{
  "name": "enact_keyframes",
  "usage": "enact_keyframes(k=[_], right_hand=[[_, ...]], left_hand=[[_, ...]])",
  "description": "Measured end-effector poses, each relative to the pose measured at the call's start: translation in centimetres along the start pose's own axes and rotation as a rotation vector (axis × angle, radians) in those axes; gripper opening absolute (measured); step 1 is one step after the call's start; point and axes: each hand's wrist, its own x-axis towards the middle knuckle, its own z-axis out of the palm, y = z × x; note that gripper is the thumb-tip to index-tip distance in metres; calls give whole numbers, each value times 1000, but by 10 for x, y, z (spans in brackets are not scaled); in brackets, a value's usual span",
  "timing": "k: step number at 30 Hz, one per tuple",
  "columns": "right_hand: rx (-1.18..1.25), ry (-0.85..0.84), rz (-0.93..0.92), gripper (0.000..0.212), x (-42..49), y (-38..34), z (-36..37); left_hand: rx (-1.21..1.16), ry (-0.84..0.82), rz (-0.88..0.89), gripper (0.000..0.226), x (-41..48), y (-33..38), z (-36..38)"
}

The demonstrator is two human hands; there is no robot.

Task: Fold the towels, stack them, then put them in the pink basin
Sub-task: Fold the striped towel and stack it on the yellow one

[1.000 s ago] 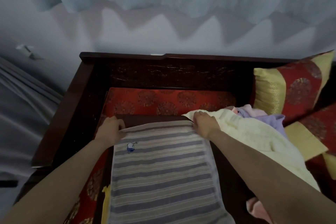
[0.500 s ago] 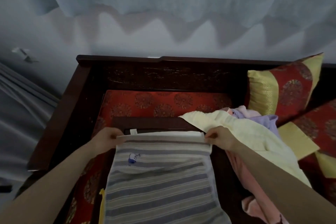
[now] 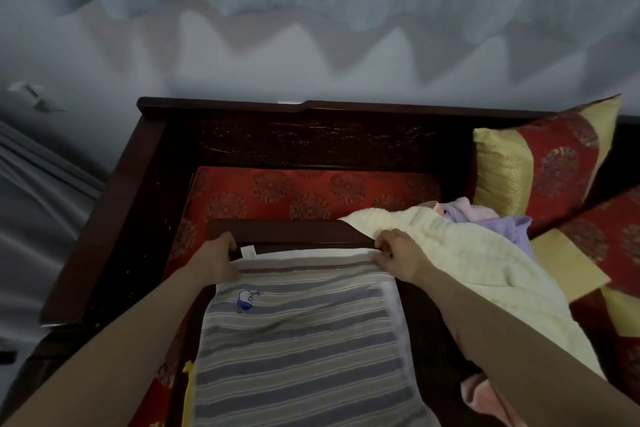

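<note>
A grey and blue striped towel (image 3: pixel 298 350) with a small blue embroidered figure lies spread on a dark wooden tray table (image 3: pixel 277 229). My left hand (image 3: pixel 218 262) pinches its far left corner, next to a white label. My right hand (image 3: pixel 398 255) pinches its far right corner. The far edge is turned over and shows a white band. A cream towel (image 3: pixel 460 263) lies heaped to the right, over a purple towel (image 3: pixel 509 229) and pink towels (image 3: pixel 481 395). The pink basin is not in view.
The tray table stands on a red patterned seat cushion (image 3: pixel 311 191) inside a dark carved wooden sofa frame (image 3: pixel 311 135). A red and gold pillow (image 3: pixel 543 156) leans at the right. A pale curtain hangs behind. A yellow cloth edge (image 3: pixel 188 392) peeks out left of the striped towel.
Both hands drew the towel's far edge toward me, then pushed it back toward the tray's far rim. The edge is now turned over, showing its white band and label.
</note>
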Motion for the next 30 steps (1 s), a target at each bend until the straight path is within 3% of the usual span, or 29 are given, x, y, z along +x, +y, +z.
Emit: enact_keyframes(k=[3, 4, 8, 12, 15, 17, 21, 24, 30], right_hand=[[-29, -165, 10, 65, 0, -2, -12], [-108, -225, -4, 64, -2, -3, -15], [-190, -300, -99, 30, -9, -8, -19], [-9, -254, -171, 29, -20, -19, -52], [68, -75, -257, 41, -27, -38, -101], [104, 69, -319, 33, -29, -56, -141], [-199, 308, -465, 47, -38, -100, -215], [-262, 529, -509, 50, -48, -118, -246], [-350, 507, -489, 48, -59, -144, -263]], left_hand=[[53, -72, 48, 25, 3, -1, -3], [14, -96, 83, 25, 1, -1, -7], [-374, -184, 232, 22, -31, 17, -44], [-372, -144, 389, 32, -73, 50, -95], [-368, 53, 496, 34, -103, 75, -144], [-323, 237, 563, 29, -121, 91, -178], [-154, 400, 620, 27, -145, 106, -227], [-122, 510, 629, 30, -162, 110, -255], [11, 626, 706, 9, -197, 116, -279]])
